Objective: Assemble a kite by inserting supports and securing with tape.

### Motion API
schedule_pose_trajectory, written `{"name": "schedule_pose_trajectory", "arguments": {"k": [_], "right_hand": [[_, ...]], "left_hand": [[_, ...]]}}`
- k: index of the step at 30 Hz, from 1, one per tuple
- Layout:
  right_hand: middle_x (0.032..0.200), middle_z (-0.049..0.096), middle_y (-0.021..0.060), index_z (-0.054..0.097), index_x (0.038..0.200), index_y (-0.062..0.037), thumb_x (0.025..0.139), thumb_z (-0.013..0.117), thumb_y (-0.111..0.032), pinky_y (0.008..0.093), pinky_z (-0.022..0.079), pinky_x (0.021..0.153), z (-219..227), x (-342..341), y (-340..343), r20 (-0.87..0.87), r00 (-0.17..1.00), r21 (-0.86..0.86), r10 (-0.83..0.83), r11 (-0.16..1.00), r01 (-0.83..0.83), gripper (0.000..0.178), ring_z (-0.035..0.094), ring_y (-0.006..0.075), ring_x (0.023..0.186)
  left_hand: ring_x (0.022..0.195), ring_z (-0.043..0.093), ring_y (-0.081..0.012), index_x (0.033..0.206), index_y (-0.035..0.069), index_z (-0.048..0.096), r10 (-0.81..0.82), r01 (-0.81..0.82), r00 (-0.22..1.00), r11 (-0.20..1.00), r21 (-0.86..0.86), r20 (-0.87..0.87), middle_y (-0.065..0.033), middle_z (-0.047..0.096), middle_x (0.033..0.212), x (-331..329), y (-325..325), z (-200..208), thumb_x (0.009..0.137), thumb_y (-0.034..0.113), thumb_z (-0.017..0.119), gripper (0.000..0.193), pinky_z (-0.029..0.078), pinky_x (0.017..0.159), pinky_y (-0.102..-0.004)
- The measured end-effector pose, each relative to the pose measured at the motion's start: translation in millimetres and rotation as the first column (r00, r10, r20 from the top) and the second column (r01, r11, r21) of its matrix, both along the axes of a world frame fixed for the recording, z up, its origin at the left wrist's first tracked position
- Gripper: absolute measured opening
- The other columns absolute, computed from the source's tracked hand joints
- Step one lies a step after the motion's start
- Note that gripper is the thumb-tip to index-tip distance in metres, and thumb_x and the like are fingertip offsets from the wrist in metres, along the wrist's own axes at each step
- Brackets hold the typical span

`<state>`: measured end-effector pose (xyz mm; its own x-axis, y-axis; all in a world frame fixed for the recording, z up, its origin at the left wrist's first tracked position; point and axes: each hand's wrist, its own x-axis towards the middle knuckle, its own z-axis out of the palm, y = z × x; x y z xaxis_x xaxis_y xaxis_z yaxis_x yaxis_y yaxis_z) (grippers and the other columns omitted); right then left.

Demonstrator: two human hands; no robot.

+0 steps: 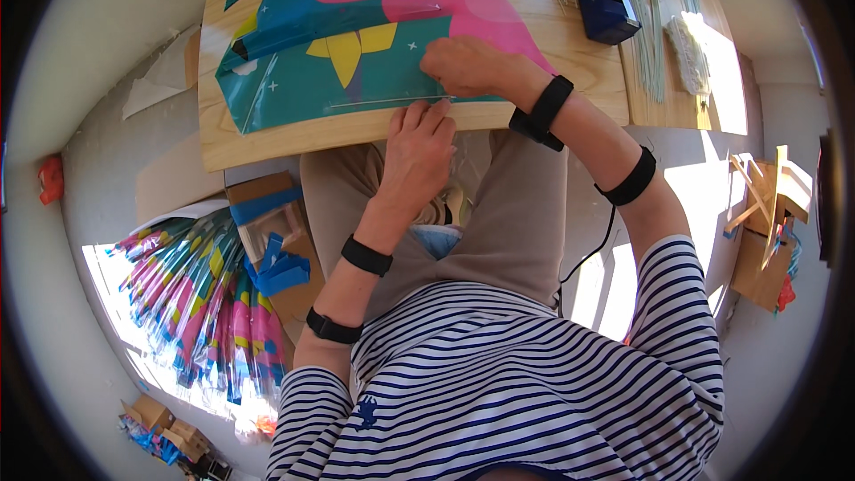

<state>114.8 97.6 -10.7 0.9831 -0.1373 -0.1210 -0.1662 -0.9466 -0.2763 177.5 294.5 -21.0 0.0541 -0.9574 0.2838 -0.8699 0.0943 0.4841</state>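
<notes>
A glossy plastic sheet [405,53], printed teal and pink with yellow shapes and small stars, lies on the wooden table [588,71], partly folded over itself. Along its near edge runs a thin pale rod [383,101]. My left hand [417,153] reaches up to the table's front edge, its fingers bent and pinched at the sheet's border beside the rod's right end. Just above it, my right hand [468,67] is closed over the sheet, fingers curled under; whatever it holds is hidden.
A dark blue tape dispenser [610,22] with a yellow roll stands at the far right, by bundles of thin sticks [655,44] and a clear packet [688,53]. At my left, a fanned pile of printed plastic pieces [205,303] lies beside a cardboard box [298,298] with blue strips.
</notes>
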Motion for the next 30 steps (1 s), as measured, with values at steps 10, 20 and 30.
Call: {"name": "schedule_pose_trajectory", "arguments": {"k": [10, 20, 30], "right_hand": [[0.079, 0.067, 0.0228, 0.069, 0.078, -0.0010, 0.072, 0.063, -0.010, 0.0479, 0.053, 0.063, 10.7, 10.7, 2.2, -0.075, 0.985, -0.121, -0.156, 0.982, 0.146, 0.012, 0.067, 0.0418, 0.075], [0.081, 0.068, 0.0170, 0.064, 0.076, -0.0033, 0.070, 0.066, -0.009, 0.0472, 0.052, 0.065, 9.6, -2.9, -5.6, 0.325, 0.842, 0.092, -0.430, 0.901, 0.424, 0.008, 0.066, 0.0393, 0.078], [0.073, 0.067, 0.0151, 0.066, 0.072, -0.0065, 0.065, 0.072, -0.013, 0.0479, 0.051, 0.062, -15.5, -25.8, 20.6, 0.162, 0.843, 0.274, -0.513, 0.844, 0.461, 0.011, 0.066, 0.0382, 0.075]], "left_hand": [[0.121, 0.051, -0.0314, 0.104, 0.004, 0.063, 0.017, -0.014, 0.994, 1.000, -0.023, 0.105, -0.0104, 0.060, 0.126, -1.1, -3.8, 0.0, 0.068, 0.011, 0.077, 0.039, 0.033, 0.107, -0.0518], [0.119, 0.052, -0.0288, 0.103, 0.004, 0.063, 0.024, -0.024, 0.992, 1.000, -0.004, 0.125, -0.0090, 0.060, 0.126, -4.2, -6.3, 2.5, 0.067, 0.012, 0.078, 0.039, 0.032, 0.107, -0.0520], [0.118, 0.052, -0.0281, 0.107, 0.004, 0.062, 0.022, -0.026, 0.990, 0.999, 0.026, 0.139, -0.0084, 0.059, 0.126, -5.8, -6.1, -0.9, 0.066, 0.011, 0.080, 0.046, 0.033, 0.106, -0.0506]]}}
